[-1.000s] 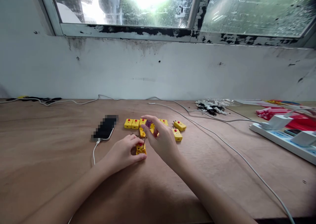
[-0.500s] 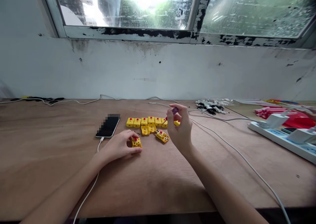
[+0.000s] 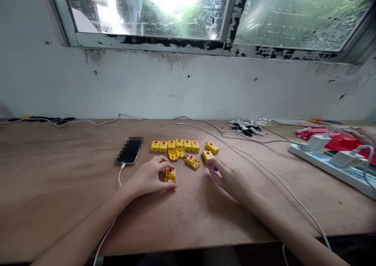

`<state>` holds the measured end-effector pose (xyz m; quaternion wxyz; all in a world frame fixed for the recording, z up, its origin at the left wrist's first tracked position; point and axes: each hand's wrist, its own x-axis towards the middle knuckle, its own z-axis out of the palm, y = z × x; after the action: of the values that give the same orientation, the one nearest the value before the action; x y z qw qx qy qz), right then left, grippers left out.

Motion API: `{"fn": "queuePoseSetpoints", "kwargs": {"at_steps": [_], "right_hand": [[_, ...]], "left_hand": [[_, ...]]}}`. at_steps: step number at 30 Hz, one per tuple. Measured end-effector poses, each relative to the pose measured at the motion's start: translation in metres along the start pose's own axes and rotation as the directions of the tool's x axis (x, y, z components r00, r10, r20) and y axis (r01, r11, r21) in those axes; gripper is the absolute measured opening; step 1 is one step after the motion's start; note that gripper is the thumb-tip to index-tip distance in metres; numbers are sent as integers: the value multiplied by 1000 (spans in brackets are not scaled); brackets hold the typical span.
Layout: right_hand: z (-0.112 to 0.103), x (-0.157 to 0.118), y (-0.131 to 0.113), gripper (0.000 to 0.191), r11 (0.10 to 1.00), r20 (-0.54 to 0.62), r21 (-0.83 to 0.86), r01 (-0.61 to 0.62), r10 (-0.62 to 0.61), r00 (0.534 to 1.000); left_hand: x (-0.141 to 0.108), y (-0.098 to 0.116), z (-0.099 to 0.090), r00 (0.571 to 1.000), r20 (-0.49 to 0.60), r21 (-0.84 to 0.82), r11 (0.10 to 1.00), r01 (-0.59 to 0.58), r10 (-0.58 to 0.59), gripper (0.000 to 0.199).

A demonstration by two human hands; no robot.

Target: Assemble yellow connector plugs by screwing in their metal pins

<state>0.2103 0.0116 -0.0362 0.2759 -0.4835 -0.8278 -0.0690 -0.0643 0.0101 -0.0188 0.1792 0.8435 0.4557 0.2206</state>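
On the table, my left hand [image 3: 152,176] is closed around a yellow connector housing [image 3: 170,175] with a red dot, held between thumb and fingers, its inner side partly showing. My right hand [image 3: 230,180] is closed with a screwdriver [image 3: 215,168] in it; only a bit of its purple handle shows. The fingertips of that hand meet the near end of a yellow two-pin plug [image 3: 207,155]. Just behind lies another yellow plug [image 3: 212,147]. Between the hands rests an opened plug [image 3: 193,161], its inside facing up. Two yellow cover halves [image 3: 173,155] lie behind it.
Several yellow connectors [image 3: 179,144] stand in a row behind. A phone [image 3: 129,150] on a white cable lies left. To the right are a power strip [image 3: 331,168], red parts [image 3: 340,141] and black and white pieces [image 3: 248,127]. A loose white cable [image 3: 264,166] crosses the right side.
My right hand has come down, from raised with the screwdriver pointing left, to the yellow plug on the right. My left hand has shifted slightly right and nearer with its connector housing.
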Motion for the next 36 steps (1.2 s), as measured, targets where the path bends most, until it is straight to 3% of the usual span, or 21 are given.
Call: {"fn": "queuePoseSetpoints", "kwargs": {"at_steps": [5,8,14,19,23,27,31,35,36], "right_hand": [[7,2,2,22,994,133,72,84,-93,987],[8,1,4,23,991,115,96,96,-107,988],[6,-5,-1,18,986,109,164,23,-41,993],[7,-5,-3,19,975,118,219,-32,6,993],[5,-4,-1,19,970,56,239,-38,25,998],[3,16,-4,22,983,0,183,18,-18,1000],[14,53,-19,23,997,102,57,56,-62,993],[40,80,-35,55,998,214,32,51,-57,975],[46,84,-38,54,998,229,21,60,-63,971]], "left_hand": [[0,-12,-15,995,-79,83,994,74,-68,48],[1,-17,-19,985,-140,138,983,121,-102,35],[3,-17,-14,997,-27,149,986,78,-75,28],[5,-26,-17,975,-187,285,943,173,-123,25],[8,-35,-17,973,-185,294,936,192,-142,28],[12,-42,-11,989,-130,251,963,101,-70,31],[14,-46,-7,990,-131,233,969,87,-58,30],[12,-39,-10,989,-147,196,979,54,-25,25],[11,-35,-11,990,-143,179,983,40,-14,25]]}}
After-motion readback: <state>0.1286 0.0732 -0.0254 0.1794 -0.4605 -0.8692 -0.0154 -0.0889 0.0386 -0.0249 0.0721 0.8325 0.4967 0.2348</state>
